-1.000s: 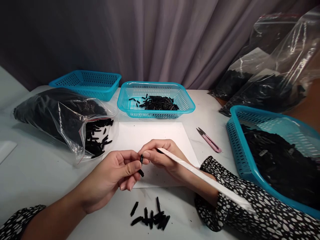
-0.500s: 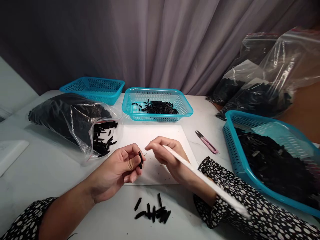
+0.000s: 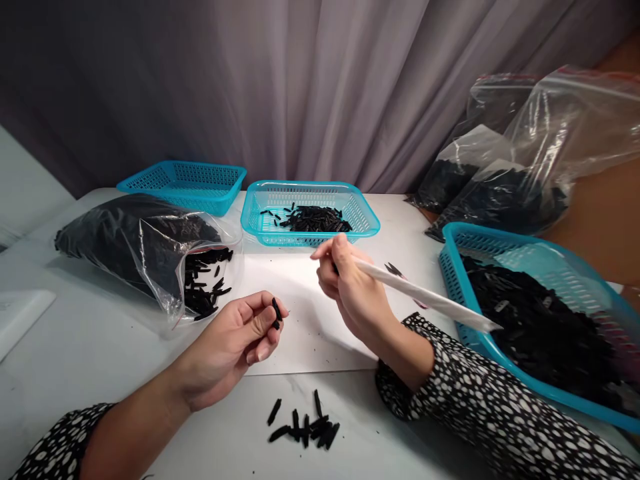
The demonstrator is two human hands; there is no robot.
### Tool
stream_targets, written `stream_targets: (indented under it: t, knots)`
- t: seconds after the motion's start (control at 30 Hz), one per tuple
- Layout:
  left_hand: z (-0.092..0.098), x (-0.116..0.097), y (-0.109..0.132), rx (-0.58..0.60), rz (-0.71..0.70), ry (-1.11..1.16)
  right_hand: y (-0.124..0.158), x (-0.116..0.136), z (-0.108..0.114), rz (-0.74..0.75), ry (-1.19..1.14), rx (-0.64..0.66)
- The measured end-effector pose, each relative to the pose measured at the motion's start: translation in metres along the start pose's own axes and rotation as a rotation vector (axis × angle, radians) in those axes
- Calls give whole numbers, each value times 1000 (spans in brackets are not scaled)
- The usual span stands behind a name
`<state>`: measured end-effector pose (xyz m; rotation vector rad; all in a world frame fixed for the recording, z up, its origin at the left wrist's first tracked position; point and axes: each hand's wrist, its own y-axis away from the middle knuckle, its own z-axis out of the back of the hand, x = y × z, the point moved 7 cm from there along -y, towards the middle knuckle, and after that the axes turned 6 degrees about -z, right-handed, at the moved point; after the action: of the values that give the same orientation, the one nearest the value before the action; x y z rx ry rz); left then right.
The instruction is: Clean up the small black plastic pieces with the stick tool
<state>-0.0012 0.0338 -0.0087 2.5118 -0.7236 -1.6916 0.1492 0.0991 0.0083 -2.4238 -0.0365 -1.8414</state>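
My left hand (image 3: 240,337) is closed, pinching a small black plastic piece (image 3: 275,313) between thumb and fingers over the white sheet (image 3: 300,313). Lifted above the sheet toward the middle basket, my right hand (image 3: 350,287) is closed round a long white stick-like tool (image 3: 425,295), whose length runs back to the right. A small heap of loose black pieces (image 3: 305,427) lies on the table close to me. The middle turquoise basket (image 3: 367,227) holds several black pieces.
An open clear bag of black pieces (image 3: 150,250) lies at the left, behind it an empty turquoise basket (image 3: 183,183). A large turquoise basket (image 3: 453,267) full of black parts stands at the right, with more bags (image 3: 520,167) behind. Pink snips (image 3: 395,270) lie behind my right hand.
My right hand has pulled away from the left and risen toward the middle basket, carrying the white tool. My left hand still pinches the black piece, almost still.
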Motion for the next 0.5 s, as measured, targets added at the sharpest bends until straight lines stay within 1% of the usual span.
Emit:
stream_targets:
  t: [0.03,0.1,0.17,0.2,0.23,0.27,0.3,0.37,0.43,0.5]
  knots:
    - [1,0,0,-2,-1,-2,-11,6,3,43,30,-53]
    - [2,-1,0,-10,-10,-5,-38,21,9,150,172,-173]
    - [2,-2,1,-15,-27,-8,-64,36,14,265,417,-305]
    - [2,-3,1,-17,-37,-11,-78,40,14,285,560,-338]
    - [2,-3,1,-20,-46,-15,-91,41,13,271,709,-344]
    - [1,-4,2,-24,-54,-19,-104,38,12,213,851,-319]
    - [1,-4,2,-28,-60,-23,-114,35,11,168,894,-282]
    - [1,-5,3,-34,-73,-27,-124,31,10,106,943,-235]
    - [2,-6,4,-41,-85,-24,-120,31,9,80,963,-210]
    - [3,-6,5,-50,-93,-11,-101,35,4,112,964,-188]
